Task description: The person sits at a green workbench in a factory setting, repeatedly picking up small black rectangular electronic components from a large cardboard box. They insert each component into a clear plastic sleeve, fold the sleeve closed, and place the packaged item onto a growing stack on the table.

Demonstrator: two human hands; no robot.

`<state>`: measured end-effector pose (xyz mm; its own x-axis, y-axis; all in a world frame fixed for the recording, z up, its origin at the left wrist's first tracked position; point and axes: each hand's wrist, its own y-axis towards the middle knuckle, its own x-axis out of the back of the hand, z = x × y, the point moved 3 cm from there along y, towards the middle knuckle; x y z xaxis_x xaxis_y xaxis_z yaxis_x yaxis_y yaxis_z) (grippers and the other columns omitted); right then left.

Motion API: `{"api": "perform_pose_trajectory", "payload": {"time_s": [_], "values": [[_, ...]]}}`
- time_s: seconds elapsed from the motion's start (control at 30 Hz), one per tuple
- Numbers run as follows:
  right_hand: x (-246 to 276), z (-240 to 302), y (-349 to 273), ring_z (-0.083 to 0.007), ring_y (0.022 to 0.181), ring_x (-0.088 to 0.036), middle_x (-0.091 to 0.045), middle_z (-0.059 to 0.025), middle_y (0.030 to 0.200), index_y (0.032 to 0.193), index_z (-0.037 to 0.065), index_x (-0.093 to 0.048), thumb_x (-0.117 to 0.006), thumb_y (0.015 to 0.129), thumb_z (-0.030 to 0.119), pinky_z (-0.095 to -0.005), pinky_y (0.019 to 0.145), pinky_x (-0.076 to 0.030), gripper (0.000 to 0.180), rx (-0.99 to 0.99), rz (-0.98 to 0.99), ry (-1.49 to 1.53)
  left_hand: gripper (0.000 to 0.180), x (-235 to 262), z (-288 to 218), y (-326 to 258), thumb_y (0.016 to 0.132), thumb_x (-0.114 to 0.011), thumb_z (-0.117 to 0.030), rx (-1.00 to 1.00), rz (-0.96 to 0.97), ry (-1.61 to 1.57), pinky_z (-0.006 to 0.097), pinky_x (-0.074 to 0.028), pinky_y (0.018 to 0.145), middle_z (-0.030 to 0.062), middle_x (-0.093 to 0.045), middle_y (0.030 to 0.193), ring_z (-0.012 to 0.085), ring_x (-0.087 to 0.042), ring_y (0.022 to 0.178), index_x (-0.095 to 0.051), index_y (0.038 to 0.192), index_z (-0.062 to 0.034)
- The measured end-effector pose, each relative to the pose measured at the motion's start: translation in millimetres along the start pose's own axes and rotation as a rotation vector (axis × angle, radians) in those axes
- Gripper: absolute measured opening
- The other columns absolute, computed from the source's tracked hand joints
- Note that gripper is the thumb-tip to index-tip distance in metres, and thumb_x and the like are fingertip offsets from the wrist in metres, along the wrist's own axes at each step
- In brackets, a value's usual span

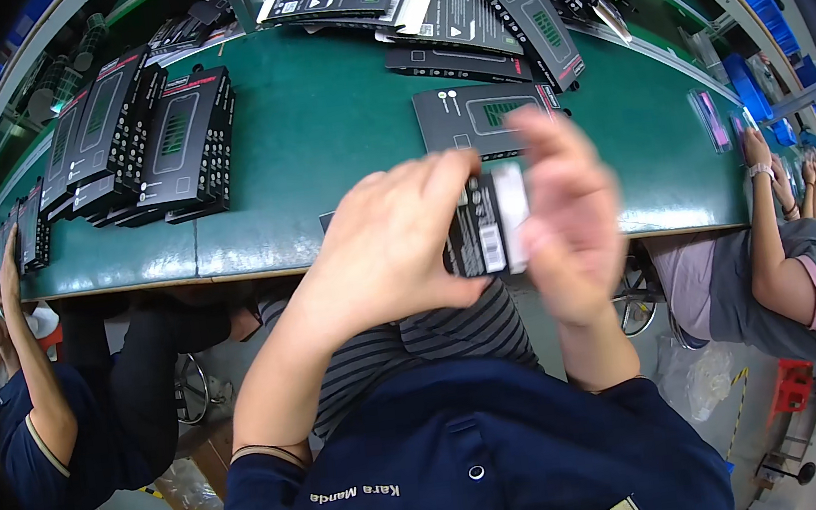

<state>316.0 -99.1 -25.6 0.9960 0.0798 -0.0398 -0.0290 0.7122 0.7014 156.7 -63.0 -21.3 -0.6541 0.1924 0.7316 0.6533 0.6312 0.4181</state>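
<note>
My left hand [391, 242] is wrapped round a flat black cardboard box [471, 233], holding it above the table's near edge. A barcode label shows on the box's side, and a pale white end flap [514, 213] stands at its right end. Close by that flap is my right hand [575, 221], smeared by motion, its fingers apart with the thumb near the flap. Whether the thumb touches it I cannot tell. Just beyond my hands another black box [442, 115] with a green battery picture lies flat on the green table [312, 115].
Neat stacks of black boxes [179, 145] stand at the left. A loose heap of boxes [462, 22] fills the back right. Co-workers sit on both sides, one arm [760, 180] at the right. A pink-and-clear package [710, 120] lies near the right edge.
</note>
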Motion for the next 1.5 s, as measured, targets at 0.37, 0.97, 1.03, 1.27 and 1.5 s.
{"api": "perform_pose_trajectory", "payload": {"time_s": [0.37,0.97,1.03,1.27,1.5], "values": [[-31.5,-2.0,18.0,-0.0198,0.102,-0.062,-0.066,-0.0143,0.113,0.104,-0.001,-0.068,-0.06,0.095,-0.001,-0.0299,0.093,-0.048,0.013,0.037,-0.127,-0.06,0.027,7.5,-6.5,-3.3,0.094,-0.06,0.006,0.019,-0.742,-1.128,0.032,-0.049,0.095,0.0208,-0.059,0.118,0.0187,-0.059,0.108,-0.041,0.11,-0.0047],[-41.6,-20.1,-11.8,-0.0329,0.092,-0.069,-0.069,-0.0169,0.104,0.103,0.007,-0.047,-0.078,0.07,-0.006,-0.0416,0.077,-0.053,0.047,0.427,-0.019,-0.415,0.066,20.3,24.8,-28.6,0.093,-0.069,-0.014,0.476,-0.694,-1.094,0.037,-0.038,0.103,0.0177,-0.044,0.142,0.0217,-0.048,0.122,-0.031,0.146,-0.0037],[-49.4,-9.9,-17.7,-0.0344,0.099,-0.068,-0.069,-0.0169,0.11,0.082,0.008,-0.049,-0.081,0.064,0.005,-0.0461,0.081,-0.053,0.037,0.42,0.208,-0.462,0.08,19.9,34.2,-34.7,0.092,-0.067,-0.009,0.662,-0.485,-1.196,0.035,-0.04,0.104,0.0249,-0.036,0.149,0.0243,-0.051,0.12,-0.019,0.156,-0.0093],[-39.3,-40.7,-14.2,-0.0467,0.134,-0.038,-0.048,-0.0218,0.14,0.123,0.001,-0.054,-0.073,0.085,0.03,-0.0645,0.108,-0.029,0.052,-0.123,0.206,-1.245,0.027,149.0,82.6,-27.8,0.09,-0.068,-0.009,0.529,-0.66,0.312,0.029,-0.054,0.069,0.0195,-0.072,0.103,0.0189,-0.07,0.082,-0.068,0.115,0.0001],[-41.7,-16.0,-30.8,-0.0478,0.127,-0.046,-0.056,-0.0237,0.129,0.144,-0.002,-0.039,-0.067,0.089,0.026,-0.0632,0.102,-0.04,0.068,-0.153,0.359,-1.103,0.027,106.0,68.0,-18.5,0.082,-0.072,-0.012,0.403,0.004,0.892,0.042,-0.045,0.105,0.0173,-0.058,0.137,0.0364,-0.053,0.127,-0.071,0.108,-0.0036]]}}
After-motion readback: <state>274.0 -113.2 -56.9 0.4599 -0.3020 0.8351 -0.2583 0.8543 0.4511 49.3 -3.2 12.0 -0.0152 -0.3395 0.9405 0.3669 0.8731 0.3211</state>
